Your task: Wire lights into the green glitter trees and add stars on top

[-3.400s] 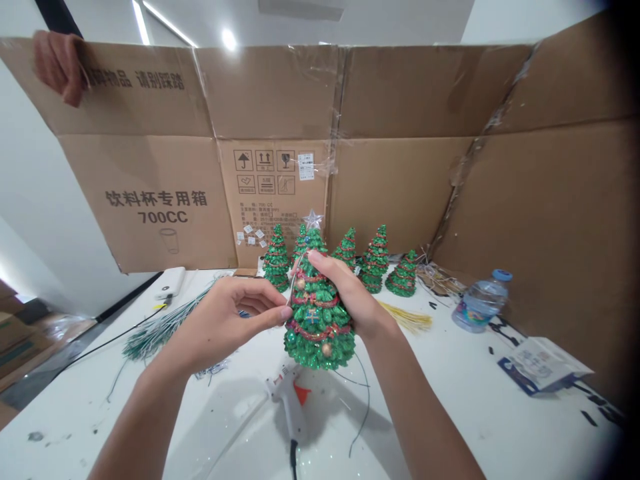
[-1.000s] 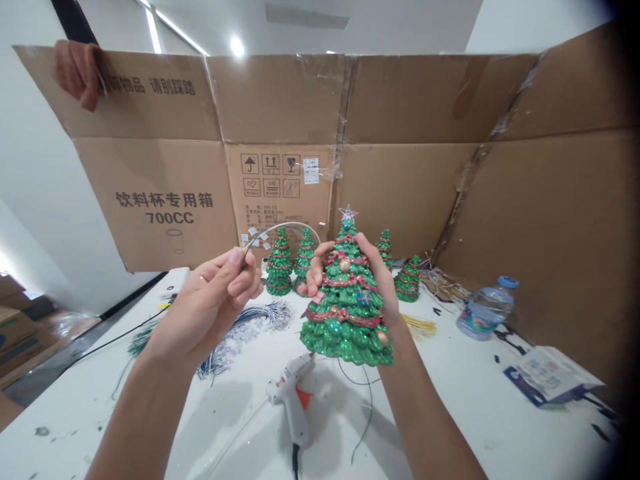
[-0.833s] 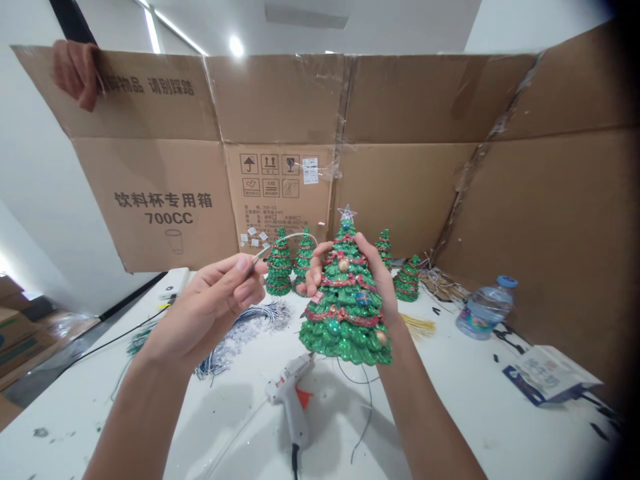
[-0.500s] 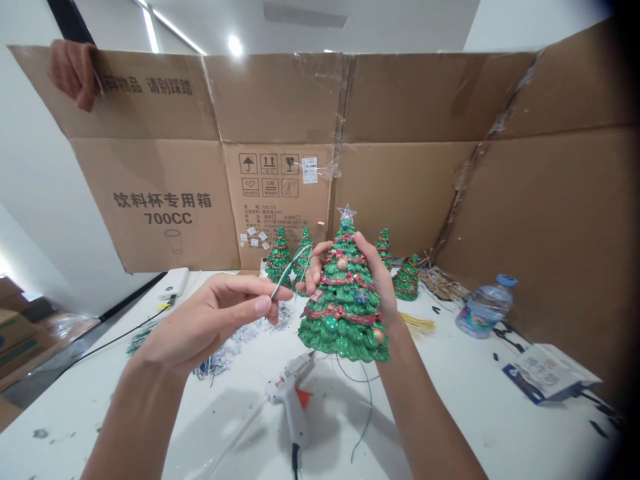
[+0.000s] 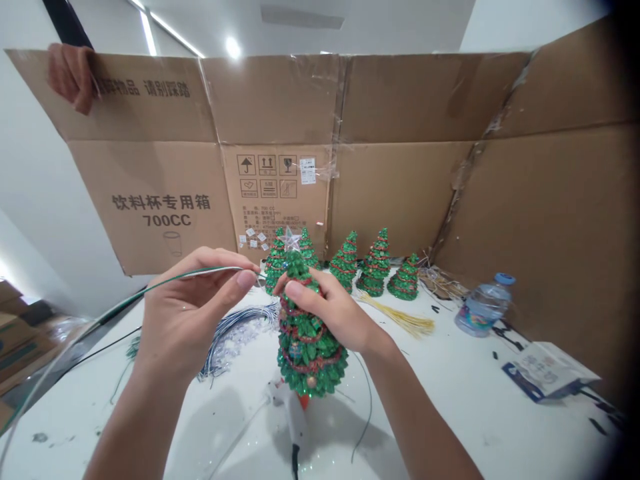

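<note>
- A co-worker's hand (image 5: 70,75) is gripping the cardboard (image 5: 280,100) top at far left, seemingly keeping that screen upright.
- The left hand (image 5: 193,313) is pinching a green wire (image 5: 165,283), drawing it taut toward the tree (image 5: 306,337).
- The right hand (image 5: 330,308) is wrapping around the tree, steadying it just above the bench (image 5: 475,413) over a glue gun (image 5: 295,417).
- Small trees (image 5: 377,262) are lining up behind; a bottle (image 5: 480,307) is lying at right.

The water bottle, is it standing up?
No, the water bottle lies on its side on the white table.
</note>
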`<state>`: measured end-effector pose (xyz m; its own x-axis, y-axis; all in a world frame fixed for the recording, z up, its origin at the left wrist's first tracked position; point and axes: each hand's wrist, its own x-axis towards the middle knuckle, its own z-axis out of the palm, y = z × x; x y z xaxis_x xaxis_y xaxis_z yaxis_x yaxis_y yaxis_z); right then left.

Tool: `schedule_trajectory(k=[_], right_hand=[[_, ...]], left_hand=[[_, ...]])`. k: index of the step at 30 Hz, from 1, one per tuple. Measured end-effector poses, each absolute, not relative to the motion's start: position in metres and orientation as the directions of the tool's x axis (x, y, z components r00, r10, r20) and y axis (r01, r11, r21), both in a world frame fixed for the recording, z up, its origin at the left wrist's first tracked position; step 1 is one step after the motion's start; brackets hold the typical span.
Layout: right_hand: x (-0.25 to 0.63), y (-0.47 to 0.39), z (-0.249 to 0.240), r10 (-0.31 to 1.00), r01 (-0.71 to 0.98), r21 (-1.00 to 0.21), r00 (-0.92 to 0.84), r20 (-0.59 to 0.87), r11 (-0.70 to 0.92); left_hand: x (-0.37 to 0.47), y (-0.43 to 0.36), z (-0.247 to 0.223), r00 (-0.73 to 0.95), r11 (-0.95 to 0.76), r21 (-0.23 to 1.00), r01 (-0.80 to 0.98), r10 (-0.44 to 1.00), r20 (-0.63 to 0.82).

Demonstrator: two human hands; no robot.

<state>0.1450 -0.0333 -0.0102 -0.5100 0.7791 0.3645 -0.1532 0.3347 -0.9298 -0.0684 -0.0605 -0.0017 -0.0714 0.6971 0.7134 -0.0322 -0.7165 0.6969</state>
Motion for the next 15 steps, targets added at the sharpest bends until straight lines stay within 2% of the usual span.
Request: schedule_trajectory(k=[7,11,15], right_hand=[[0.141,-0.046,-0.003,0.739,-0.001,-0.881,-0.545,0.397,0.472],[0.138,-0.052,-0.001,0.758,0.054,-0.864,-0.51,0.407,0.5],[0.136,-0.056,-0.001,0.777,0.111,-0.85,-0.48,0.408,0.515]], left_hand=[[-0.059,-0.068,0.0,-0.044,-0.892,0.436,0.119,0.434,0.9],[-0.057,-0.069,0.0,0.019,-0.918,0.362,0.16,0.37,0.929],[-0.054,-0.064,-0.001,-0.026,-0.936,0.293,0.196,0.294,0.955]])
